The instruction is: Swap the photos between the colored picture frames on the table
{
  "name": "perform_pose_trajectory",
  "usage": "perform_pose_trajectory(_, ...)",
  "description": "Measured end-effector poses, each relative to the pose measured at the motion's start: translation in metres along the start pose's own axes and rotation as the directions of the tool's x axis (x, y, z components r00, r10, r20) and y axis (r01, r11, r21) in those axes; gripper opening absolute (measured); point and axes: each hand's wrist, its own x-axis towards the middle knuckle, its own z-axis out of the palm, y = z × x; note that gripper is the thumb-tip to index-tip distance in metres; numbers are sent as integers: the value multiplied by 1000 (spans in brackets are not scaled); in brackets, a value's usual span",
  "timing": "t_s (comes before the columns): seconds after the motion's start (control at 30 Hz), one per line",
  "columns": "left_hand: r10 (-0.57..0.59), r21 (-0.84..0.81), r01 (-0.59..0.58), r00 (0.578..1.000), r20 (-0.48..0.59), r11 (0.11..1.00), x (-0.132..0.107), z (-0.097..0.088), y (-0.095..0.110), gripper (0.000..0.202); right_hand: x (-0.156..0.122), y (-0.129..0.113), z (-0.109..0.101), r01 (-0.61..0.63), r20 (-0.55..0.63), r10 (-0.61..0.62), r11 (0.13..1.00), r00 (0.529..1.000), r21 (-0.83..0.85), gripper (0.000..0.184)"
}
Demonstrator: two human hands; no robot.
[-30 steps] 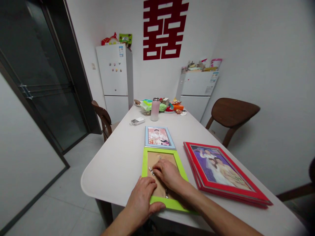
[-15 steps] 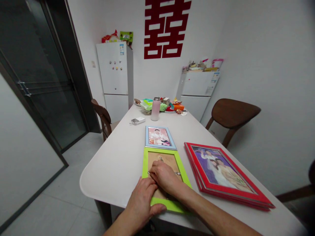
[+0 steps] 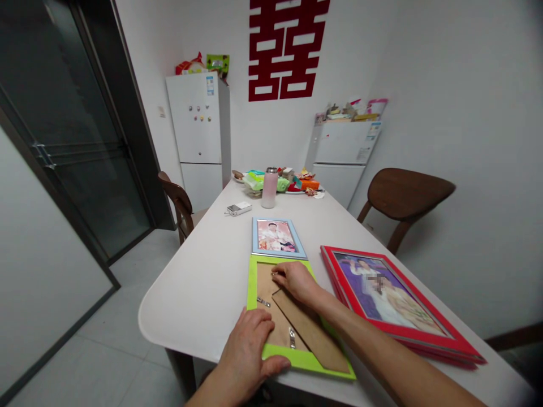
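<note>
A lime-green picture frame (image 3: 253, 282) lies face down on the white table (image 3: 203, 282), its brown backing board and stand strut (image 3: 311, 330) showing. My left hand (image 3: 250, 345) rests flat on the frame's near left corner, thumb along the bottom edge, fingers open. My right hand (image 3: 297, 280) reaches to the top of the backing, fingertips bent onto a small metal clip (image 3: 275, 276) there. Two other metal clips (image 3: 263, 302) sit on the backing.
A blue-framed photo (image 3: 276, 236) lies just beyond the green frame. A stack of red frames (image 3: 394, 299) sits at the right. Farther back are a pink bottle (image 3: 268, 188), a small silver device (image 3: 238, 209) and snacks. Brown chairs (image 3: 403, 195) flank the table.
My right hand has moved from the left-side clip up to the clip at the top of the backing. The stand strut, covered before, now shows. My left hand stays put.
</note>
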Motion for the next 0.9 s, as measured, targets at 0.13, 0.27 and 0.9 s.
perform_pose_trajectory(0.13, 12, 15, -12, 1000, 1, 1000, 0, 2, -1, 46, 14, 2, 5, -27, 14, 27, 1000, 1000, 12, 17)
perform_pose_trajectory(0.27, 16, 30, -16, 1000, 6, 999, 0, 4, -3, 47, 24, 6, 10, -107, -38, 107, 994, 994, -15, 17)
perform_pose_trajectory(0.9, -12, 11, 12, 1000, 3, 1000, 0, 2, 0, 43, 23, 8, 18, -247, -145, 245, 969, 959, 3, 18)
